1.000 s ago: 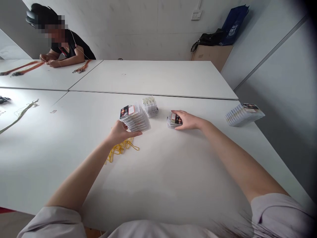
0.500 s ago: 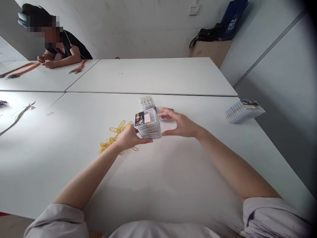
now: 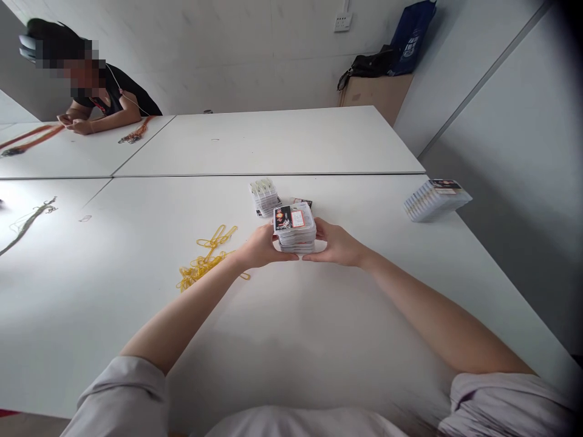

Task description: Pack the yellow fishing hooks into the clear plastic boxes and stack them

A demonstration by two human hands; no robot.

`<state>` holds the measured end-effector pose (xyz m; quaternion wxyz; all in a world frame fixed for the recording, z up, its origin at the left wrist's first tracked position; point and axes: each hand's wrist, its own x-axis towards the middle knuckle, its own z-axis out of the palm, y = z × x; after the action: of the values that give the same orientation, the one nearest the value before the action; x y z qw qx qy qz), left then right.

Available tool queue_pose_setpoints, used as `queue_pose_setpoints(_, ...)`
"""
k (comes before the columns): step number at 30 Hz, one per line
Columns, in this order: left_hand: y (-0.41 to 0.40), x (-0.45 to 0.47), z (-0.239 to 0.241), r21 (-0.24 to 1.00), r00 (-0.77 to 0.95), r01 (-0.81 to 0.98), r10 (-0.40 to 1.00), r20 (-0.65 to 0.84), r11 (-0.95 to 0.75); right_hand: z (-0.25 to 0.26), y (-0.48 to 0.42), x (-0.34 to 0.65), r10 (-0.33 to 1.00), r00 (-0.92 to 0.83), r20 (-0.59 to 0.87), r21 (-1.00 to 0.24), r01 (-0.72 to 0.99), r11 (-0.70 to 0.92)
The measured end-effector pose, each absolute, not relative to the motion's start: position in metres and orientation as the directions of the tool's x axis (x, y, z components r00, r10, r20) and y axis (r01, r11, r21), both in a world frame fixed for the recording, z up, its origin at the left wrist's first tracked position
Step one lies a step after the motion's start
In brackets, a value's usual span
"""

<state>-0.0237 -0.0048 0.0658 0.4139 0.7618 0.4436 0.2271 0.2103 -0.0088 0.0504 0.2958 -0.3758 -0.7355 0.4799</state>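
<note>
Between my two hands is a stack of clear plastic boxes (image 3: 296,229), the top one bearing a black and orange-edged label. My left hand (image 3: 263,247) grips the stack from the left, its thumb along the near side. On the other side my right hand (image 3: 336,244) closes round the stack's right edge, thumb also at the front. Just behind stands a second group of clear compartment boxes (image 3: 264,197), with a dark-labelled box (image 3: 303,201) partly hidden beside it. Yellow rubber bands (image 3: 200,270) lie in a loose heap left of my left hand, partly behind my forearm.
Another row of clear boxes (image 3: 437,200) leans at the table's right edge. Far left lies a bundle of thin greenish cords (image 3: 31,221). Across the joined white tables (image 3: 273,142) a person (image 3: 107,100) handles orange cords (image 3: 34,141). Bags (image 3: 410,39) rest on a cardboard box (image 3: 377,94).
The stack has moved right with my left hand and now sits more level. My right hand, apart from it before, has closed on its right side.
</note>
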Motion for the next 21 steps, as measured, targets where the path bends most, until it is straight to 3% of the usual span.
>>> queue_pose_setpoints(6,0.012,-0.006,0.057,0.862,0.639,0.392,0.77,-0.004,-0.32,0.037,-0.011,0.237,0.878,-0.474,0.068,-0.924,0.301,0.234)
queue_pose_setpoints(13,0.036,0.009,0.063,0.887,0.81,0.337,0.577,-0.104,-0.315,0.015,-0.011,0.273,0.923,-0.381,0.058,-0.909,0.361,0.207)
queue_pose_setpoints(18,0.048,0.012,0.066,0.78,0.724,0.501,0.675,-0.141,-0.375,0.002,-0.007,0.288,0.946,-0.316,0.064,-0.854,0.473,0.216)
queue_pose_setpoints(21,0.059,0.01,0.079,0.665,0.704,0.551,0.709,-0.045,-0.505,-0.001,-0.001,0.294,0.941,-0.331,0.074,-0.768,0.583,0.266)
